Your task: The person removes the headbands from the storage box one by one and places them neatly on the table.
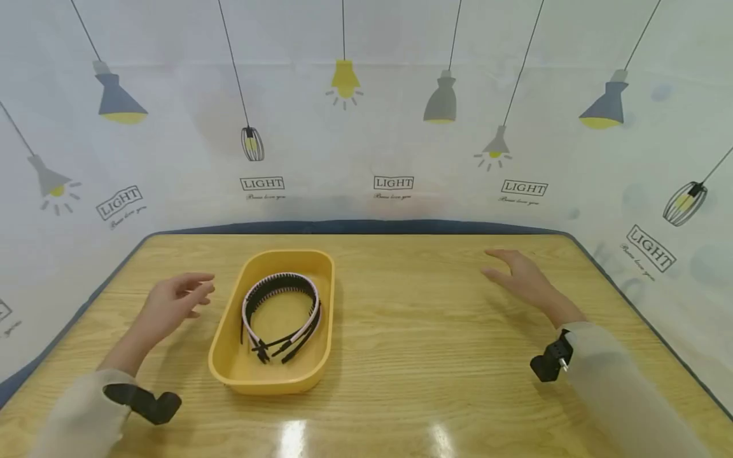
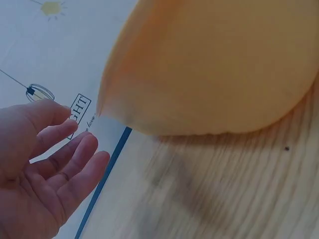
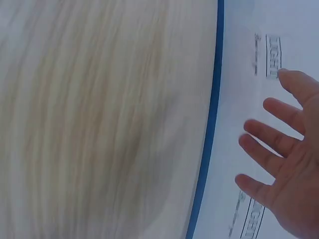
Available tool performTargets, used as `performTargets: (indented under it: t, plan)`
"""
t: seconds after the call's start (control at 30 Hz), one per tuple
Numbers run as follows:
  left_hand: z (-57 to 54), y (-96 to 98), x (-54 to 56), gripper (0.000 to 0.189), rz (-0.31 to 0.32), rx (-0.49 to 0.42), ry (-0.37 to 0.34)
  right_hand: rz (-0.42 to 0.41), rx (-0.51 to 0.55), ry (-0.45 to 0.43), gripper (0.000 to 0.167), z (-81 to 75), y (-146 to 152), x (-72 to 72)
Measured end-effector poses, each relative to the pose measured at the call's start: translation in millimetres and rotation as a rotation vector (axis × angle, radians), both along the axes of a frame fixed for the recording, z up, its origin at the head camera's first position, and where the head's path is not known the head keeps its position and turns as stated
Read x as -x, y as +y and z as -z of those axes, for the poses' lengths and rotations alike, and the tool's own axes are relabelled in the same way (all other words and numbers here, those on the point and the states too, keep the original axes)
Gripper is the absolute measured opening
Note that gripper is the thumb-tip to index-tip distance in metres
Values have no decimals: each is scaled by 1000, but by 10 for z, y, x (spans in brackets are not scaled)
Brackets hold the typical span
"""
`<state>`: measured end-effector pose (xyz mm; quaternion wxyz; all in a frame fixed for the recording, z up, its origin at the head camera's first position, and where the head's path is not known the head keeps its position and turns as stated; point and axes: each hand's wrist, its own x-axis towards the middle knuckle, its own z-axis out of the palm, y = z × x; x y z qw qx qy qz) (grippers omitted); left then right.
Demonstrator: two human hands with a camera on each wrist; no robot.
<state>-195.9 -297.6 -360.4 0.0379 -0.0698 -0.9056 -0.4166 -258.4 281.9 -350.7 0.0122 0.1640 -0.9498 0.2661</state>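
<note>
Several headbands, black and pale pink with toothed inner edges, lie nested together as one bundle (image 1: 280, 277) inside a yellow plastic tray (image 1: 328, 299) left of the table's middle. To the left of that tray hovers my left hand (image 1: 174, 299), fingers loosely bent and holding nothing. The left wrist view shows the same hand (image 2: 55, 164) beside the tray's outer wall (image 2: 214, 74). Far to the right, my right hand (image 1: 523, 280) is held over the wood with nothing in it; its fingers (image 3: 269, 154) are spread in the right wrist view.
The wooden table (image 1: 412, 318) has a dark blue edge (image 1: 366, 227) at its back and sides. Behind it hangs a pale backdrop (image 1: 378, 146) printed with lamps. Each wrist wears a small black camera, such as the right one (image 1: 551, 362).
</note>
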Motion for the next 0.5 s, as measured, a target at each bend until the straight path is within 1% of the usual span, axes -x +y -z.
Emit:
performTargets:
  t: [0.07, 0.1, 0.2, 0.3, 0.5]
  plan:
    - [-15, 92, -18, 53, 15, -131, -58, -48, 69, -39, 55, -31, -169, 37]
    - [-23, 131, -25, 54, 22, -180, -88, -69, 92, -56, 53, -38, -258, 67]
    - [-32, 198, -20, 58, 43, -287, -179, -130, 132, -80, 46, -28, -540, 177]
    - [-36, 223, -6, 57, 57, -308, -222, -176, 163, -111, 44, -42, -804, 259]
    - [-38, 200, -10, 56, 62, -283, -291, -275, 212, -156, 42, -72, -1298, 362]
